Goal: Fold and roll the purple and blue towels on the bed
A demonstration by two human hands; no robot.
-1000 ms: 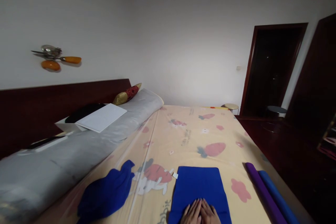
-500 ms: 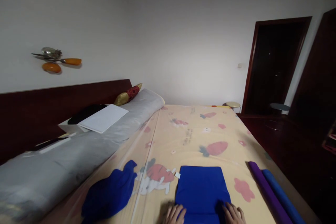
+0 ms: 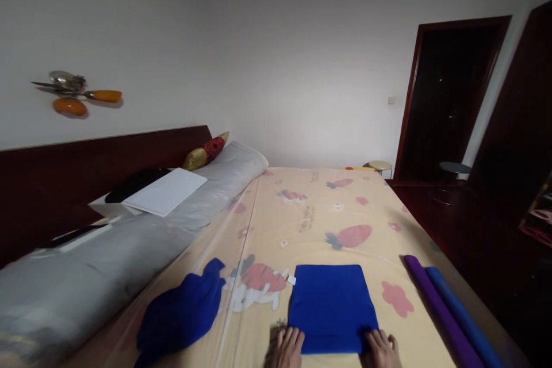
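Observation:
A folded blue cloth [image 3: 331,306] lies flat on the yellow printed bed sheet [image 3: 319,213], near the bottom of the view. My left hand [image 3: 288,347] rests at its near left corner, fingers stretched flat on the sheet and touching the cloth's edge. At the near right corner sits my right hand [image 3: 383,348], its fingers also flat and slightly spread. Neither hand holds anything. A second blue cloth [image 3: 181,313] lies crumpled to the left of the folded one.
A long grey bolster [image 3: 129,241] runs along the left, with a white pad [image 3: 166,191] on it, against a dark headboard [image 3: 86,167]. Purple and blue rolls [image 3: 444,310] lie at the bed's right edge. A dark doorway [image 3: 444,92] and stools stand beyond.
My hands moved from together on the cloth's middle out to its two near corners. The folded cloth now shows its whole near edge. The view shifted slightly.

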